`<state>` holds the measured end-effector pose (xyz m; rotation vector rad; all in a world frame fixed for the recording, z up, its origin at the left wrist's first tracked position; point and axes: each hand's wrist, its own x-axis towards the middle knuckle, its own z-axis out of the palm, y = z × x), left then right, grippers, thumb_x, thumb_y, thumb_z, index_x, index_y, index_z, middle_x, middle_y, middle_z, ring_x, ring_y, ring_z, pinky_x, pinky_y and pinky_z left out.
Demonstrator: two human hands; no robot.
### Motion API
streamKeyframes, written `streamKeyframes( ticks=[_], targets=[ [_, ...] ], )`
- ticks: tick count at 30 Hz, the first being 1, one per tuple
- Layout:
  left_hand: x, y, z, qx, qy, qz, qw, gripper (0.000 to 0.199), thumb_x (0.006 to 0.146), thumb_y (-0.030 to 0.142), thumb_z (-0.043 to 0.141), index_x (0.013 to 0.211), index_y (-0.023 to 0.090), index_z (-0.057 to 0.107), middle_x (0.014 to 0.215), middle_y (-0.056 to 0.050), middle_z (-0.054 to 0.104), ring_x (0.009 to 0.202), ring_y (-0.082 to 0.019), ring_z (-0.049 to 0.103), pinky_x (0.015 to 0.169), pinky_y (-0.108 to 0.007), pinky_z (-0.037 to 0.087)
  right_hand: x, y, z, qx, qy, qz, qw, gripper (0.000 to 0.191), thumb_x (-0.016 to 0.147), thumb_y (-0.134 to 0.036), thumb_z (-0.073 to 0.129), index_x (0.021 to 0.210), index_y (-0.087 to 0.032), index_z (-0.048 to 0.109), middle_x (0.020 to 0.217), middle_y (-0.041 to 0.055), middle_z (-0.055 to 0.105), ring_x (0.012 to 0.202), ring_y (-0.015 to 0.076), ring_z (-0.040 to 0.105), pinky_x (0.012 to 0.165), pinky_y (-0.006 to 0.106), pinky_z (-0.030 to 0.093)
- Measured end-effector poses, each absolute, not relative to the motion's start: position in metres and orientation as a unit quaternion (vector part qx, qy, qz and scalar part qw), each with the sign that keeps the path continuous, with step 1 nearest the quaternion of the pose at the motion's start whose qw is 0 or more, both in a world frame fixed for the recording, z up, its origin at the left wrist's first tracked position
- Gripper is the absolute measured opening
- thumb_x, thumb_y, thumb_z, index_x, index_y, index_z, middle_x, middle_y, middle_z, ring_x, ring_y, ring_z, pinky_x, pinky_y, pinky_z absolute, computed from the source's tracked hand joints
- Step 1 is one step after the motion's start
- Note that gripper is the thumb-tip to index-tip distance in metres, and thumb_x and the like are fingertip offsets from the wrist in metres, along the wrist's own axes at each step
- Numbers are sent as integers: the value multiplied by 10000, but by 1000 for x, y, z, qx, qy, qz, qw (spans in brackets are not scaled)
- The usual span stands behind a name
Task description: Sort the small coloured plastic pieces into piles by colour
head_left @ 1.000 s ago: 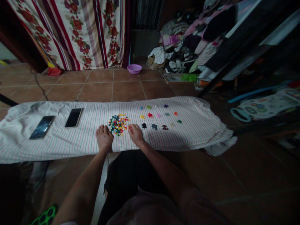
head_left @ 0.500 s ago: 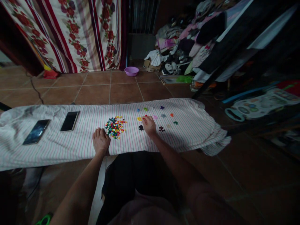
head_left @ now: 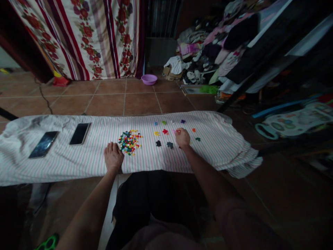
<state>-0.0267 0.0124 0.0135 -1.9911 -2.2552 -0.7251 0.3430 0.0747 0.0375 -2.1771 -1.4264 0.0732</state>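
Observation:
A mixed pile of small coloured pieces point(head_left: 130, 141) lies on the striped cloth point(head_left: 99, 156). My left hand point(head_left: 113, 156) rests flat on the cloth at the pile's left edge, holding nothing. To the right are small single-colour groups, among them a yellow group point(head_left: 156, 133), a red group point(head_left: 165, 131), a black group point(head_left: 158, 143) and a dark grey group point(head_left: 170, 145). My right hand point(head_left: 182, 137) is over the pink group, its fingers pinched together. What they hold, if anything, is too small to name.
Two phones, a nearer-left one point(head_left: 43, 144) and another point(head_left: 80, 133), lie on the cloth's left part. Beyond the table stand a purple basin point(head_left: 149, 80) and a heap of clothes point(head_left: 203, 52). A patterned curtain point(head_left: 104, 41) hangs behind.
My right hand has moved right from the red group to the pink group, uncovering the red and dark grey groups. My left hand has stayed beside the pile. The view has shifted slightly.

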Motion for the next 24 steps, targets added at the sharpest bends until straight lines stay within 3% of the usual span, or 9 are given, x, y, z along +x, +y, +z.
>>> streamKeyframes(
  ticks=[24],
  targets=[
    [-28,14,10,-636,-733,-243,10,403,886,212,406,1220,87,593,1386,-222,553,1359,-308,462,1148,-493,319,318,103,21,-764,-603,75,217,222,875,-163,540,980,-206,731,969,60,711,871,171,614,768,256,438]
  ],
)
